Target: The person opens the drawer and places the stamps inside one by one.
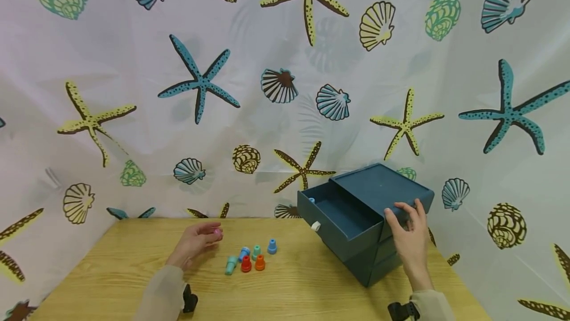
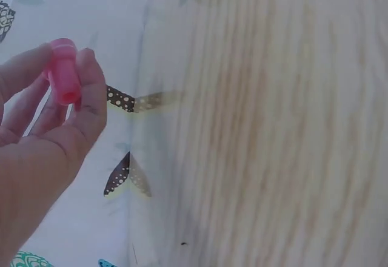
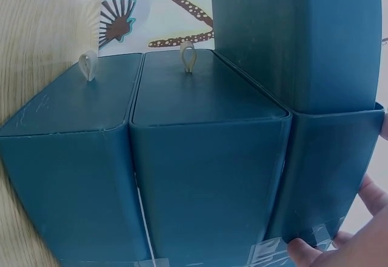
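In the head view my left hand (image 1: 196, 243) is above the table's left part, pinching a small pink plastic peg (image 1: 217, 232) between thumb and fingers. The left wrist view shows this peg (image 2: 63, 73) with a wider collar and a hole in its narrow end. A dark blue drawer cabinet (image 1: 378, 187) stands at right with its top drawer (image 1: 343, 212) pulled out. Inside the drawer, a small blue piece (image 1: 311, 200) shows at the far left corner. My right hand (image 1: 410, 237) rests with spread fingers at the cabinet's upper right edge; thumb and fingertips touch it.
Between hands and cabinet lie several similar pegs: a red one (image 1: 246, 264), an orange one (image 1: 260, 262), blue and green ones, some upright, some tipped over. White loop pulls (image 3: 188, 57) mark the two shut lower drawers. Behind the wooden table (image 1: 285, 301) hangs a shell-patterned cloth (image 1: 267, 128).
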The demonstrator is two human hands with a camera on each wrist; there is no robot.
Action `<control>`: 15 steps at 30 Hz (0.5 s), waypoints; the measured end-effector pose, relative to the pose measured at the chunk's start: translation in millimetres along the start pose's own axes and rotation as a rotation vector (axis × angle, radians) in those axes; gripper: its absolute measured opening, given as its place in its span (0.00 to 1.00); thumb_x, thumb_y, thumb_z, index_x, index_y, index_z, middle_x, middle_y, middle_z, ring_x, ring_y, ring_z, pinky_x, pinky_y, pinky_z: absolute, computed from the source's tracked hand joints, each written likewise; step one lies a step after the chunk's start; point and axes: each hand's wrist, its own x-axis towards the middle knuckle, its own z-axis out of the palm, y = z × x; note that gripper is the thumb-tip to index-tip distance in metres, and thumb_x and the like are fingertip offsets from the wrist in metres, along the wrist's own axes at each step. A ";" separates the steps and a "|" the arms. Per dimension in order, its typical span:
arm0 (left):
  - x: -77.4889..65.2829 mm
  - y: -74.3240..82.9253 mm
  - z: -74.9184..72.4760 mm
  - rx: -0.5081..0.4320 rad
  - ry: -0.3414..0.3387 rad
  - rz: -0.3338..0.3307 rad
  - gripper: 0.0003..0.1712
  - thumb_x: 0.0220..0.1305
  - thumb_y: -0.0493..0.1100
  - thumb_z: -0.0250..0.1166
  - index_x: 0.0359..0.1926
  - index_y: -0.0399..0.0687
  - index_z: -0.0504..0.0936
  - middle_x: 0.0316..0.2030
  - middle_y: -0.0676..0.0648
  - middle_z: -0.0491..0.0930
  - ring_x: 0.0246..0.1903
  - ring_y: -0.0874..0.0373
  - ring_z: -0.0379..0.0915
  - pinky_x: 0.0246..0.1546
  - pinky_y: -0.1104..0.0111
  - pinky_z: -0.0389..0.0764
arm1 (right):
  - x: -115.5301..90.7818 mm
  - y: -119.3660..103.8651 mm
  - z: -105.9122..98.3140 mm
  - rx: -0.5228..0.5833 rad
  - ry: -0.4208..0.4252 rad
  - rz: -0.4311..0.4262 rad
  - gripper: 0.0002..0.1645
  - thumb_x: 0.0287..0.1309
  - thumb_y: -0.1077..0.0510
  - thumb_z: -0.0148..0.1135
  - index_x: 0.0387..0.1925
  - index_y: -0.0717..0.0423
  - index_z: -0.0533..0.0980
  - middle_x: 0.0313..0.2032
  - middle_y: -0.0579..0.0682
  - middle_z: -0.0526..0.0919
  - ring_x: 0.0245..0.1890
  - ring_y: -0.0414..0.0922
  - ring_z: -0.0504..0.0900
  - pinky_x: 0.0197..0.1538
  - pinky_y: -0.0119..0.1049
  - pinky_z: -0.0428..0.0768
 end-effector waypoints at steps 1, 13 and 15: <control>-0.2 1.7 -0.1 -0.021 0.001 0.009 0.29 0.67 0.36 0.63 0.67 0.34 0.68 0.54 0.39 0.79 0.49 0.53 0.80 0.53 0.56 0.81 | 0.1 0.1 0.1 0.000 0.002 0.001 0.26 0.63 0.48 0.65 0.57 0.58 0.75 0.78 0.52 0.42 0.77 0.56 0.43 0.74 0.58 0.53; -4.3 15.8 5.7 -0.132 0.082 0.090 0.29 0.64 0.42 0.68 0.63 0.34 0.73 0.47 0.51 0.81 0.43 0.63 0.82 0.49 0.69 0.82 | 2.0 2.3 1.1 0.004 0.001 -0.003 0.26 0.63 0.48 0.64 0.56 0.58 0.75 0.78 0.51 0.42 0.77 0.56 0.43 0.74 0.58 0.52; -4.2 18.5 8.8 -0.163 0.097 0.090 0.29 0.63 0.41 0.68 0.62 0.34 0.74 0.46 0.51 0.80 0.44 0.61 0.82 0.48 0.70 0.82 | 1.8 2.6 1.3 0.002 0.001 -0.003 0.26 0.63 0.48 0.65 0.56 0.58 0.75 0.78 0.51 0.42 0.77 0.56 0.43 0.74 0.58 0.53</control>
